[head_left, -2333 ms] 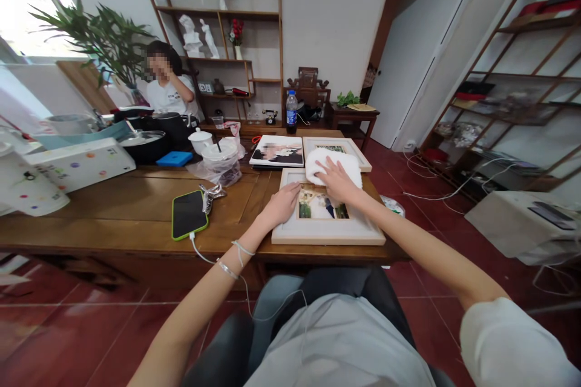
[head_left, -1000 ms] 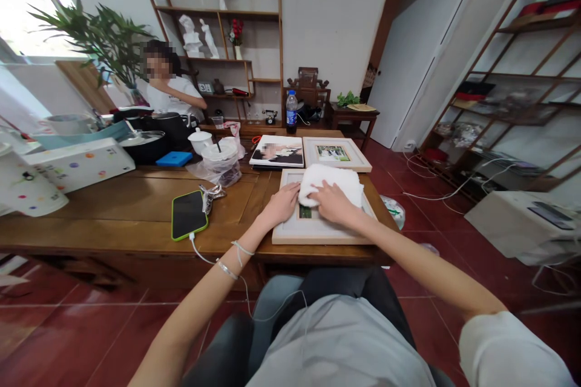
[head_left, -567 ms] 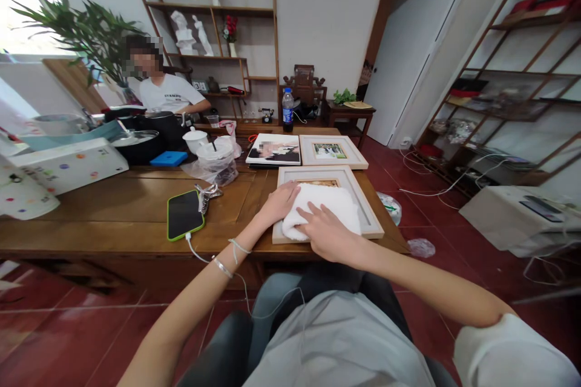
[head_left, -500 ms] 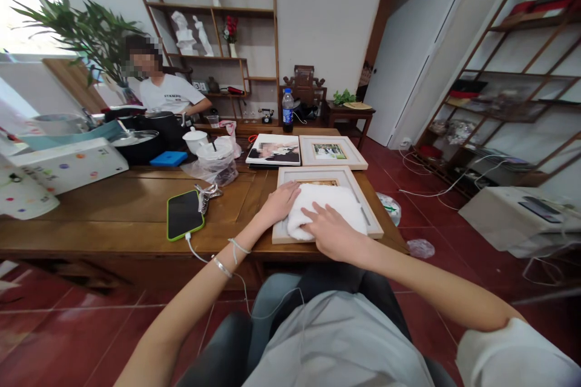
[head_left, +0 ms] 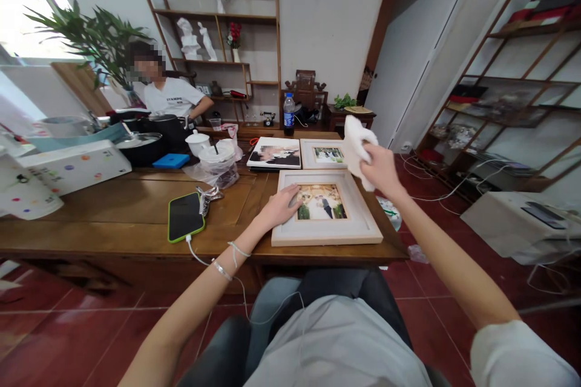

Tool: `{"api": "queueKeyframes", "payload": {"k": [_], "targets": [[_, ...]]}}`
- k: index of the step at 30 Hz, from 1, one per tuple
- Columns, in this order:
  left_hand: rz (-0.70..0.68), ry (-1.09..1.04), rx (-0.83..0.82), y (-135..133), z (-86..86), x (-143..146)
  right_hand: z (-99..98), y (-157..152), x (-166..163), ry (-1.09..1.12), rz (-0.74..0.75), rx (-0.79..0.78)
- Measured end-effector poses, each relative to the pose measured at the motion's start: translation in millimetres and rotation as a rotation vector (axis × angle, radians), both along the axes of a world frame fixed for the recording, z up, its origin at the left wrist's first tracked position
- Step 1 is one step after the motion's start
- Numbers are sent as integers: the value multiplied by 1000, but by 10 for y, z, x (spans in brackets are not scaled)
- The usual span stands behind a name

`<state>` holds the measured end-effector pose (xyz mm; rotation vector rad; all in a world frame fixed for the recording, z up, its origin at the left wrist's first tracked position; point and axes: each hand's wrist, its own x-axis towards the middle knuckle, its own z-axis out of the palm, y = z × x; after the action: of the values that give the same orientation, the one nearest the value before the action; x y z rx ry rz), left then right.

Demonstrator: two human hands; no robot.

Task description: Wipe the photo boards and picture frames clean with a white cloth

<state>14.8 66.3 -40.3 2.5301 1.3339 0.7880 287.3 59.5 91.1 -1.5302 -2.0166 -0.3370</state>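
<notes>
A white-framed photo (head_left: 325, 208) lies flat on the wooden table (head_left: 113, 211) in front of me. My left hand (head_left: 280, 205) rests flat on the frame's left border, fingers stretched out. My right hand (head_left: 381, 168) is raised above the frame's right side and grips a bunched white cloth (head_left: 354, 141). The cloth hangs clear of the glass.
Behind the near frame lie a second framed photo (head_left: 323, 154) and a photo book (head_left: 275, 153). A green-cased phone (head_left: 186, 216) on a cable lies to the left, beside a plastic bag with a lidded cup (head_left: 218, 163), pots and boxes. Another person (head_left: 167, 92) sits at the far left.
My right hand wiped the cloth down the frame toward me, then lifted it off up and to the right. The photo is uncovered. My left hand stayed on the frame's left border.
</notes>
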Motion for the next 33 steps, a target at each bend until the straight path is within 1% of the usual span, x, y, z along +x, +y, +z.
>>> {"api": "queueKeyframes", "payload": {"k": [2,3,6,8,10,12,14,18,21,23,25,28,31,33], "targets": [[-2,1,5,7,-5,-4,-144,216,-262,-109,136,31],[1,-1,9,10,-7,-5,-233,303,-413,-195,232,16],[1,-3,11,15,4,-6,-489,466,-820,-435,478,-105],[-15,-4,-2,10,26,-6,-600,493,-972,-511,553,-201],[-34,-8,-11,1,50,-8,-641,468,-994,-530,556,-246],[-46,-18,-9,-6,66,-12,-617,416,-903,-530,513,-262],[-35,-28,-6,-10,66,-15,-553,357,-734,-547,451,-297],[10,-24,-15,0,39,-15,-426,252,-336,-606,278,-380],[20,-23,-19,19,17,-8,-417,155,-122,-617,172,-401],[24,-25,-17,32,4,-3,-454,40,-71,-616,141,-396],[22,-25,-13,39,-7,1,-497,-144,-99,-613,151,-394],[16,-31,-6,34,-17,6,-513,-556,-236,-595,213,-414],[14,-40,-4,22,-17,7,-463,-1014,-392,-522,306,-453],[11,-43,-5,20,-16,5,-443,-1237,-470,-452,392,-467]]}}
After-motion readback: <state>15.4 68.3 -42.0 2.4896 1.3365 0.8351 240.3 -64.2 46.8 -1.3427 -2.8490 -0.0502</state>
